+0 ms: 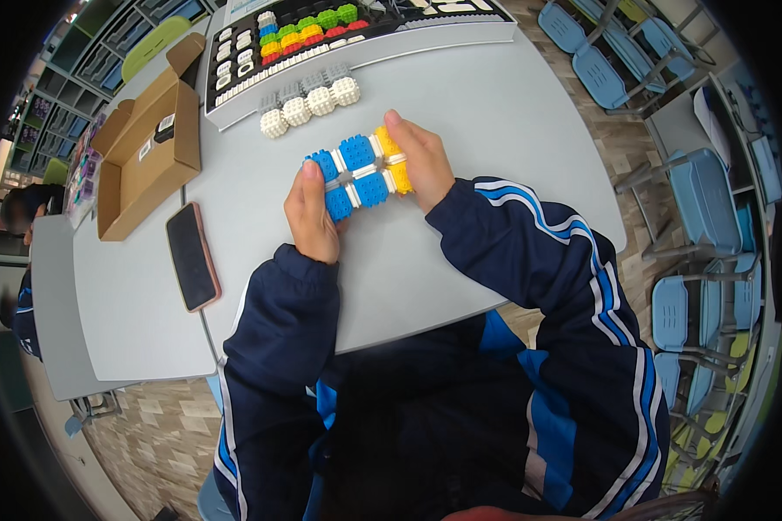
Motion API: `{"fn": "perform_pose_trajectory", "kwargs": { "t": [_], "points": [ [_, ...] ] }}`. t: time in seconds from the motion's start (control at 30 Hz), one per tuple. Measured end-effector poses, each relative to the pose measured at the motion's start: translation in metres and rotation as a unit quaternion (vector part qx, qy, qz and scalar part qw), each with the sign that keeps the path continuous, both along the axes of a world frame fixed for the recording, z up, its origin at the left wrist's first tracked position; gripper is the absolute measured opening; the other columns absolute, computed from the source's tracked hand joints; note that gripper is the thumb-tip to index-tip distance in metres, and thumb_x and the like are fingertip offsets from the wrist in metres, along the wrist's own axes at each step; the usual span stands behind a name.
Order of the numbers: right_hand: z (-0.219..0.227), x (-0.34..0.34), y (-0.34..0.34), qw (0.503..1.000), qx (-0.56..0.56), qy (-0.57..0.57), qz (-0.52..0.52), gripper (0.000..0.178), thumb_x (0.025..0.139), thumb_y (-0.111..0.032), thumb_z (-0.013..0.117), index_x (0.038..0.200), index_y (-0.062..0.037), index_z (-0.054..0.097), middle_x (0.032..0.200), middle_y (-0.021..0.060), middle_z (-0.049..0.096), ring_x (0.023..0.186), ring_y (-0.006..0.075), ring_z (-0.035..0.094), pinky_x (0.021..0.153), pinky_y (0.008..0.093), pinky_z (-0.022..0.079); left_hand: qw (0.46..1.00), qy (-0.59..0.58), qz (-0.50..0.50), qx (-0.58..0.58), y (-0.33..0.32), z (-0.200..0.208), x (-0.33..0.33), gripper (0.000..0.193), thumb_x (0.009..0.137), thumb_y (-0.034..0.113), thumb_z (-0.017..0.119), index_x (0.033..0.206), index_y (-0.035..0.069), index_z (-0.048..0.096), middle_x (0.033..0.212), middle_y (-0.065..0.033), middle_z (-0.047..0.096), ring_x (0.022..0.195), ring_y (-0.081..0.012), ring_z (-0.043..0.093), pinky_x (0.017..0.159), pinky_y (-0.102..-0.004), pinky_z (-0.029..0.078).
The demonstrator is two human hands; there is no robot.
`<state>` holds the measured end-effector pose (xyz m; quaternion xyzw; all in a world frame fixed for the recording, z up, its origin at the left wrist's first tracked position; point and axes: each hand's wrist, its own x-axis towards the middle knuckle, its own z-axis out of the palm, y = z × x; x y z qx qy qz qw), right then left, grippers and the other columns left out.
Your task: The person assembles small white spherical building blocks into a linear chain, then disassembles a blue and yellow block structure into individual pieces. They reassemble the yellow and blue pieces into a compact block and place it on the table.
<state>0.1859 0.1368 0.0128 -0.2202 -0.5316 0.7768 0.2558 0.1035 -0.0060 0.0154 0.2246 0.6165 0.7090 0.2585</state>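
Between my two hands, above the table, is a joined assembly of studded building blocks (356,154), blue on the left and middle and yellow at the right end, with white connector pieces between them. My left hand (312,213) grips its left end, thumb on top of a blue block. On the yellow end my right hand (420,162) is closed, thumb along the upper edge. The fingers underneath are mostly hidden. Just beyond the assembly lies a row of white studded blocks (296,110) with grey studded blocks (315,81) behind them.
A kit tray (365,57) with coloured blocks and white parts stands at the far side. To the left are an open cardboard box (113,204) and a phone (193,258) on the table (530,130). Blue chairs (704,195) are on the right. Another person (26,300) is at far left.
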Motion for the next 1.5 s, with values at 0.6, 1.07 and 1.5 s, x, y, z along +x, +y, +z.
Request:
{"fn": "perform_pose_trajectory", "kwargs": {
  "t": [0.6,1.07,1.5],
  "points": [
    [-0.007,0.004,-0.007,0.99,0.136,0.018,0.014,0.043,0.096,-0.045,0.059,0.104,-0.0026,0.053,0.077,0.0051,0.061,0.053,0.0095,0.056,0.042,0.0251,0.043,0.999,0.019,-0.01,0.033,0.002,0.011,0.001,0.05,0.095,0.041,0.061,0.125,0.007,0.041,0.085,-0.0086,0.062,0.056,-0.013,0.06,0.041,-0.0222,0.043],
    [-0.011,-0.006,-0.009,0.945,0.316,-0.048,-0.062,0.055,0.098,-0.046,0.055,0.112,0.0073,0.052,0.075,0.0221,0.068,0.07,0.0314,0.07,0.061,0.0376,0.053,0.994,0.065,0.086,0.012,0.01,-0.001,0.001,0.03,0.083,0.017,0.081,0.096,0.003,0.057,0.084,-0.0022,0.064,0.072,-0.0062,0.059,0.064,-0.0228,0.05],
    [-0.003,-0.021,-0.003,0.906,0.393,-0.12,-0.104,0.055,0.097,-0.05,0.054,0.11,0.0033,0.053,0.076,0.0253,0.067,0.074,0.0425,0.068,0.065,0.0472,0.052,0.952,0.253,0.172,-0.017,0.02,-0.004,-0.011,0.032,0.082,0.018,0.081,0.095,0.002,0.057,0.086,-0.0041,0.066,0.072,-0.0072,0.06,0.064,-0.0234,0.05]
  ]
}}
